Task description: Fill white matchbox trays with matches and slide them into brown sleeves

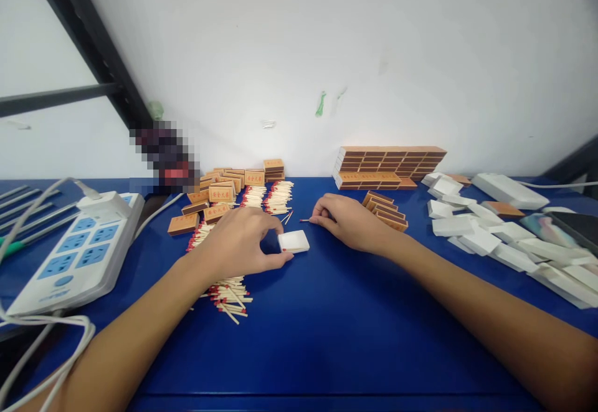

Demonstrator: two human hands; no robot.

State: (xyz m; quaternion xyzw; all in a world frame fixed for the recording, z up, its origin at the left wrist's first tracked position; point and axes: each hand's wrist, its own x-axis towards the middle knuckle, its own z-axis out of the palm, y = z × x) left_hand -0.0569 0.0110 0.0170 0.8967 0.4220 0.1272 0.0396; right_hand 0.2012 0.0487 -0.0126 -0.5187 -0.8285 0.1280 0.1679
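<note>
Between thumb and finger, my left hand (245,240) grips a small white matchbox tray (295,240) by its left end, on the blue tabletop. At least one match lies inside along the near wall. My right hand (343,219) pinches a single match (304,220), its head pointing left, just beyond the tray's right corner. Loose matches with red heads (230,297) are heaped under and around my left wrist. Two more match piles (279,198) lie behind that hand, with a few stray matches close by. Several matchbox sleeves (385,210) lean together behind my right wrist.
Brown matchboxes (222,191) are scattered at the back left. A neat matchbox stack (390,161) stands against the wall. Many white trays (495,228) spread over the right side, beside a phone (577,228). At the left lies a power strip (84,253) with looping white cables.
</note>
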